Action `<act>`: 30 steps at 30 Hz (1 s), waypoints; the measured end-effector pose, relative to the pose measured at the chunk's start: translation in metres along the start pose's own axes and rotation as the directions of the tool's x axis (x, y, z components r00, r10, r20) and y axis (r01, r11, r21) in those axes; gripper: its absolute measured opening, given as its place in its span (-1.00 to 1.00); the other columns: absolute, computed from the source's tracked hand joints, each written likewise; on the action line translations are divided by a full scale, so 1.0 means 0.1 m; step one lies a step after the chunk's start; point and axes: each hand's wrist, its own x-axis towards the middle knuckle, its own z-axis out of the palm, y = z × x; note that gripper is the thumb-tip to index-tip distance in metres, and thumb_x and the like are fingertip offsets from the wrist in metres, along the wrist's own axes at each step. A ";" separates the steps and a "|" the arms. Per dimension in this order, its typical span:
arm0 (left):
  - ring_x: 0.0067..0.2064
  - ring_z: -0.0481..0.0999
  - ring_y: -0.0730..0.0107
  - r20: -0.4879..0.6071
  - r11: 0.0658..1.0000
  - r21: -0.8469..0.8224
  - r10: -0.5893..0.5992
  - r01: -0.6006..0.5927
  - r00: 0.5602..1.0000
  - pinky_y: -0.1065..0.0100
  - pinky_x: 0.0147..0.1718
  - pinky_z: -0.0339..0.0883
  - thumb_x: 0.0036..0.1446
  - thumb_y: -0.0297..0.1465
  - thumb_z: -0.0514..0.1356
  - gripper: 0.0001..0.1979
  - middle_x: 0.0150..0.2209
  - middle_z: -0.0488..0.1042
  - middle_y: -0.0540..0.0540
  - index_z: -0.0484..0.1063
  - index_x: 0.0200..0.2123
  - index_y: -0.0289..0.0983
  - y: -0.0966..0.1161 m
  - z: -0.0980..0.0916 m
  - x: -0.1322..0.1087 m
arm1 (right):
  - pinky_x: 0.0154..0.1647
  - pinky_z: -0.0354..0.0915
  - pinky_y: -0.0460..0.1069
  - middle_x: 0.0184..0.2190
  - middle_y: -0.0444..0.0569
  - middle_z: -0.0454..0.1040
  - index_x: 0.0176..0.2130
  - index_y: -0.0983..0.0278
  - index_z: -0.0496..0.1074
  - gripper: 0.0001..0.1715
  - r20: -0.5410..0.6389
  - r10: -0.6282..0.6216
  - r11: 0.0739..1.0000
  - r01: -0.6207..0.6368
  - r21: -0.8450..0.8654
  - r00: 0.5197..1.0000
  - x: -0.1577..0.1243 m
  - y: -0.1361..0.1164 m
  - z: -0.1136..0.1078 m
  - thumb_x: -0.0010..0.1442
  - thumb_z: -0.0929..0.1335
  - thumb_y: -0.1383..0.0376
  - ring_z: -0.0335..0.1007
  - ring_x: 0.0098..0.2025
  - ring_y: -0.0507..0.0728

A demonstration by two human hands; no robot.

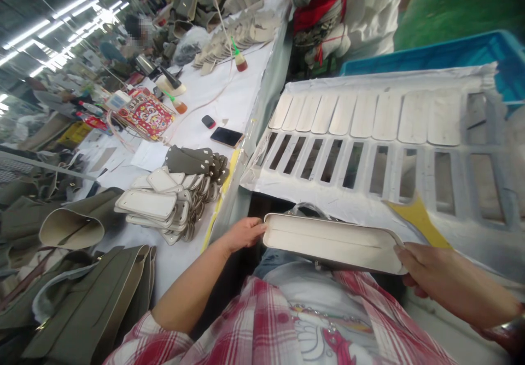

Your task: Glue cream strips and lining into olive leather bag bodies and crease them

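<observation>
Holding a cream-lined bag [332,242] by both short ends, had it in mid-air btwn the plaid shirt [254,321] and the near edge of the slotted white rack [279,183], off the right edge of the worktable [246,97], mouth toward the camera. Pinched its L end btwn thumb & fingers of the left hand [246,233]; gripped its R end w/ the right hand [426,266], thumb over the rim, other fingers partly hidden beneath.

Judged it prob. light for its length, walls fairly stiff but apt to bow mid-span, lining easy to mark, slip risk low. Reckoned on rim at both short ends as best hold, thumbs kept off the lining's middle.

Counted 1 bag in hand; 9 cream panels [388,116] in a row along the rack's far edge; 1 yellow piece [418,220] at its near edge, toward the R corner; 1 blue crate [426,62] past the far edge. On the worktable, noted 1 phone [227,137] nr the right edge, 2 dropper bottles [241,64] farther back, 1 pile riveted cream tabs [145,203] and 1 pile olive tabs [188,160] nr the right edge. Couldn't count single tabs: too overlapped. Saw at least 2 olive bags [82,305] toward the near end.
</observation>
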 end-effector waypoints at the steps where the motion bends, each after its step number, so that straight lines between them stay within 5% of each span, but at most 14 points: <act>1: -0.70 0.03 0.68 -0.048 1.000 0.007 0.002 -0.001 0.999 0.55 -0.73 -0.15 -0.02 0.05 0.13 -0.51 -0.69 0.08 0.19 0.09 -0.54 -0.26 0.00 0.03 0.02 | -0.69 0.28 -0.08 -0.63 0.02 0.46 -0.58 0.23 0.32 -0.62 0.078 0.056 0.998 -0.059 0.032 0.995 0.01 0.00 0.00 0.19 0.15 0.25 0.37 -0.68 0.07; 3: -0.74 0.03 0.68 -0.138 0.999 0.046 -0.016 0.023 0.990 0.55 -0.75 -0.16 -0.01 0.04 0.12 -0.51 -0.73 0.07 0.19 0.09 -0.56 -0.25 0.00 0.06 0.05 | -0.61 0.33 -0.02 -0.57 0.07 0.49 -0.55 0.23 0.31 -0.55 0.194 0.159 0.982 -0.175 0.069 0.968 0.03 -0.01 -0.01 0.24 0.09 0.18 0.41 -0.63 0.11; 6: -0.78 0.11 0.59 -0.190 0.987 0.141 -0.051 0.079 0.981 0.54 -0.78 -0.09 0.01 0.05 0.09 -0.53 -0.80 0.10 0.18 0.12 -0.58 -0.24 0.03 0.06 0.08 | -0.53 0.35 0.03 -0.53 0.08 0.51 -0.50 0.23 0.32 -0.50 0.195 0.220 0.964 -0.244 0.106 0.956 0.06 -0.04 -0.04 0.25 0.06 0.07 0.43 -0.59 0.14; 10: -0.78 0.19 0.51 -0.212 0.958 0.260 -0.065 0.121 0.975 0.52 -0.77 -0.03 0.04 0.03 0.03 -0.54 -0.82 0.13 0.14 0.13 -0.60 -0.23 0.12 0.07 0.05 | -0.52 0.34 -0.02 -0.51 0.03 0.51 -0.48 0.24 0.30 -0.48 0.212 0.222 0.942 -0.266 0.206 0.952 -0.03 -0.16 -0.12 0.23 0.07 -0.01 0.44 -0.56 0.11; 13: -0.75 0.18 0.48 -0.245 0.871 0.459 -0.065 0.175 0.967 0.48 -0.73 -0.02 0.10 0.02 -0.07 -0.52 -0.81 0.08 0.12 0.16 -0.62 -0.23 0.21 0.07 -0.01 | -0.59 0.25 -0.09 -0.58 -0.04 0.49 -0.54 0.25 0.22 -0.58 0.170 0.190 0.971 -0.210 0.110 0.967 -0.08 -0.23 -0.17 0.19 0.18 0.05 0.41 -0.61 0.06; 16: -0.55 0.33 0.40 -0.160 0.604 0.797 0.190 0.014 0.969 0.43 -0.55 0.11 0.16 -0.12 -0.03 -0.56 -0.65 0.30 -0.01 0.24 -0.64 -0.26 0.34 0.21 -0.06 | -0.61 0.20 -0.12 -0.60 -0.06 0.47 -0.55 0.26 0.20 -0.61 0.132 0.202 0.975 -0.212 0.067 0.970 -0.08 -0.24 -0.17 0.22 0.14 0.14 0.40 -0.64 0.02; 18: -0.42 0.39 0.35 -0.068 0.447 0.888 0.354 -0.105 0.933 0.39 -0.41 0.20 0.19 -0.20 -0.03 -0.63 -0.50 0.40 -0.07 0.34 -0.55 -0.26 0.48 0.47 -0.09 | -0.61 0.20 -0.13 -0.59 -0.06 0.47 -0.53 0.26 0.21 -0.61 0.125 0.217 0.972 -0.226 0.065 0.968 -0.08 -0.25 -0.15 0.25 0.11 0.17 0.40 -0.64 0.01; 21: -0.16 0.42 0.31 0.270 0.313 0.815 0.538 -0.487 0.798 0.36 -0.19 0.26 0.22 -0.21 -0.01 -0.71 -0.12 0.42 -0.14 0.38 -0.14 -0.21 0.68 1.03 -0.01 | -0.60 0.21 -0.12 -0.61 -0.04 0.46 -0.52 0.26 0.21 -0.61 0.122 0.208 0.976 -0.215 0.046 0.971 -0.09 -0.28 -0.13 0.26 0.09 0.18 0.38 -0.65 0.02; 24: -0.11 0.40 0.22 0.545 0.142 0.727 0.475 -0.671 0.691 0.29 -0.20 0.32 0.15 -0.21 0.09 -0.55 0.13 0.23 -0.20 0.22 0.08 -0.23 0.78 1.46 0.19 | -0.62 0.20 -0.11 -0.65 -0.03 0.43 -0.53 0.25 0.18 -0.61 0.131 0.190 0.980 -0.196 0.030 0.973 -0.07 -0.31 -0.13 0.26 0.08 0.20 0.35 -0.68 0.02; 30: -0.22 0.40 0.20 0.630 0.041 0.717 0.389 -0.696 0.672 0.27 -0.33 0.34 0.05 -0.12 0.16 -0.53 0.06 0.28 -0.23 0.34 -0.06 -0.31 0.76 1.56 0.36 | -0.69 0.13 -0.12 -0.70 -0.08 0.38 -0.55 0.26 0.17 -0.61 0.104 0.223 0.962 -0.236 0.139 0.969 -0.04 -0.26 -0.09 0.23 0.14 0.14 0.29 -0.73 0.01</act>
